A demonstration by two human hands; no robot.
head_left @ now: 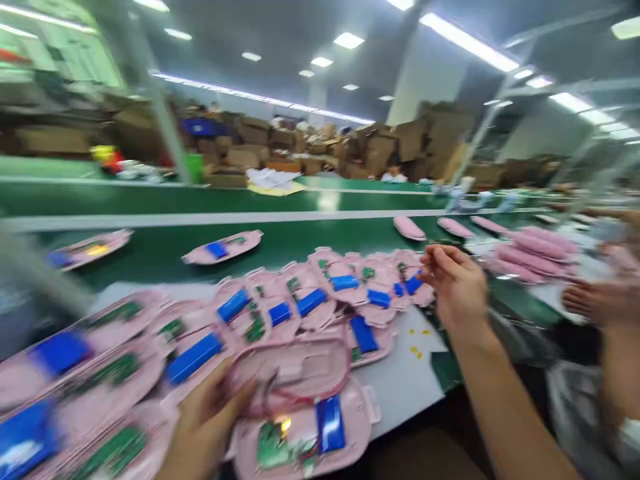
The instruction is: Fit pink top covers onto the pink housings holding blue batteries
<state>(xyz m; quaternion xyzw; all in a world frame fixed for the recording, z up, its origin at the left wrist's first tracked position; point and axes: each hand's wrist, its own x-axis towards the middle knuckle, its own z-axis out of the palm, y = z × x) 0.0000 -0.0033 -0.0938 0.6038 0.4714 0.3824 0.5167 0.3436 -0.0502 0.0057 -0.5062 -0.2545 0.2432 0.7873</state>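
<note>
My left hand point(210, 413) is closed on a pink plastic shell point(295, 363), its hollow inner side facing me. Right below it lies an open pink housing with a green circuit board point(274, 447), a blue battery point(331, 425) and a small lit yellow light; red wire shows between the two halves. My right hand point(457, 283) is raised at the right end of the row, fingertips pinched together. Whatever sits in that pinch is too small to make out. Several open pink housings point(313, 303) with blue batteries and green boards crowd around my left hand.
Small yellow pieces point(417, 351) lie on white paper point(400, 393). Pink shells sit along the green conveyor point(320, 233), with a pile of closed pink housings point(535, 253) at right. A co-worker's hand point(587, 300) is beside that pile. Cardboard boxes point(415, 140) are stacked behind.
</note>
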